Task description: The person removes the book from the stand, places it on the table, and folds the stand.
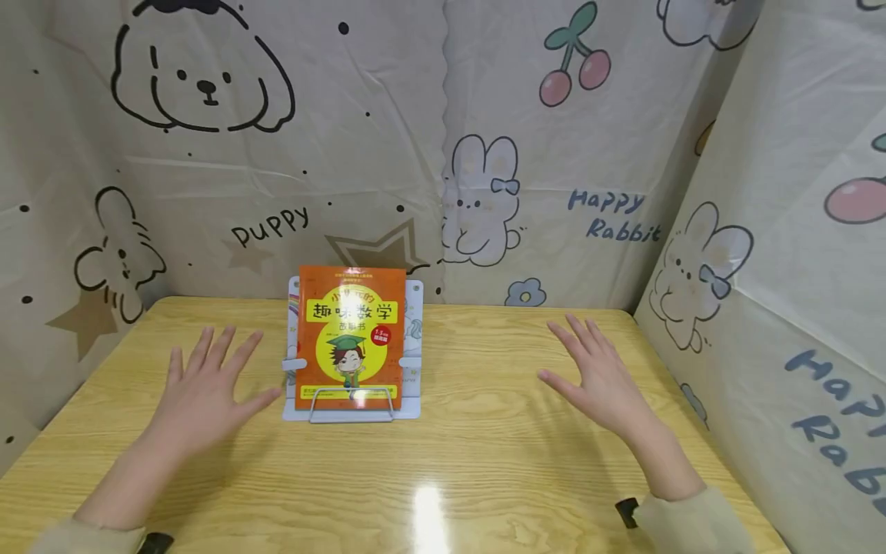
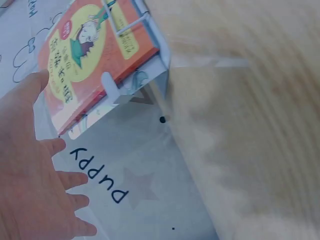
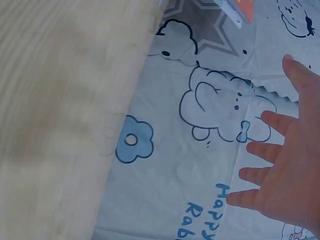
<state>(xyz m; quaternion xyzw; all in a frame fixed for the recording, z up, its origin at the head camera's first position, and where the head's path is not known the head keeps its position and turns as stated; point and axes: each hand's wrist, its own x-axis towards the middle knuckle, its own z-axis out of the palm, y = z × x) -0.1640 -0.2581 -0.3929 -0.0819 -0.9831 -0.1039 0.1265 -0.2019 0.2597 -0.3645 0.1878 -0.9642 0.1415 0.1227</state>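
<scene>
An orange book with a yellow circle and a cartoon child in a green cap stands upright on a pale book stand. Clips at both sides and a wire bar in front hold it there. To the left of the stand, my left hand hovers over the table with spread fingers, its thumb toward the book. In the left wrist view the same hand shows beside the book, holding nothing. My right hand is raised at the right with its fingers spread, also holding nothing.
The wooden table carries the stand near its back edge. A printed cloth with puppies, rabbits and cherries hangs behind it and along both sides. Light sleeves and dark straps show at both wrists.
</scene>
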